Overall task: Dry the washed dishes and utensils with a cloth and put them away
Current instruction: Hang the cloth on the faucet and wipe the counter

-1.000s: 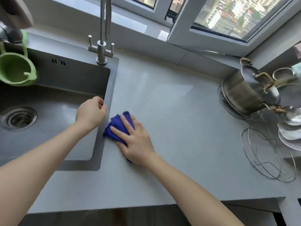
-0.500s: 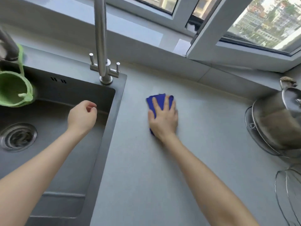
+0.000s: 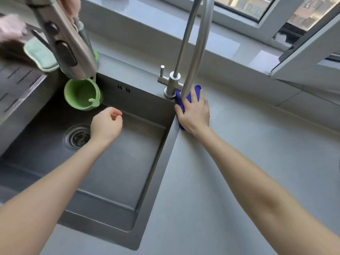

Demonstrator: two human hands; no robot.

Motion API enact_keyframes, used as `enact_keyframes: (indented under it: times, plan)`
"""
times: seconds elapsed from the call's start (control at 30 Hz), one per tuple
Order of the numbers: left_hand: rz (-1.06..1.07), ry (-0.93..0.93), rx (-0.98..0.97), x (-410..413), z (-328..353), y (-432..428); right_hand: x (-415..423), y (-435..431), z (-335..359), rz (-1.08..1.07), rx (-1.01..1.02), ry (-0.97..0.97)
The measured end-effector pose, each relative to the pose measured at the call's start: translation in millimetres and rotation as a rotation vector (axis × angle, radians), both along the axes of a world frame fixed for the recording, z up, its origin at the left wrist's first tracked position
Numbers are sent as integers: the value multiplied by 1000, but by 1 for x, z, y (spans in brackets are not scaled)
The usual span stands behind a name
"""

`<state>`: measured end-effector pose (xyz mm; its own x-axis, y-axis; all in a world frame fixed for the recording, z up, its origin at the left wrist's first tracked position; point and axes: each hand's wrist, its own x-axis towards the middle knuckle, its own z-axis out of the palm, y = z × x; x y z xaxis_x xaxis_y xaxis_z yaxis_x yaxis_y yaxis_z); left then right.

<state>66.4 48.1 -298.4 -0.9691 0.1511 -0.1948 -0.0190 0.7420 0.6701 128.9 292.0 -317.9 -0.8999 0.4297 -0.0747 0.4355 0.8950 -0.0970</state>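
Countertop [image 3: 239, 162]: a plain grey surface ran right of the sink, bare and open across most of its width; a raised ledge closed it off behind the sink.
Sink [image 3: 117, 162]: a dark steel basin with straight walls; its right rim met the countertop in one long edge. The basin floor lay open around the drain [image 3: 77, 137].
Window [image 3: 276, 24]: stood beyond the sink, one sash swung inward over the ledge.
Faucet [image 3: 191, 43]: rose from the sink's back right corner in a tall curved neck.
Green basket [image 3: 82, 94]: hung at the sink's back wall, left of the faucet.
Right hand [image 3: 195, 113]: lay palm down at the sink's right rim, just beside the faucet base, fingers spread and pressing the cloth flat.
Left hand [image 3: 106, 124]: hovered over the sink basin, fingers loosely curled inward, holding nothing.
Blue cloth [image 3: 196, 91]: sat under the right hand, against the faucet base, at the sink's back right corner.
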Motion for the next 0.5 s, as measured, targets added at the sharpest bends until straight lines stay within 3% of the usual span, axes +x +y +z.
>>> enact_keyframes:
  times: [0.2,0.4,0.5]
  plan:
    - [-36,-12,11,11,10,-7,106,-81,0,260,-22,108]
    - [-169,-4,18,29,34,-10,254,-156,2,718,-56,35]
    - [-272,7,29,41,46,-11,328,-122,1,501,-39,13]
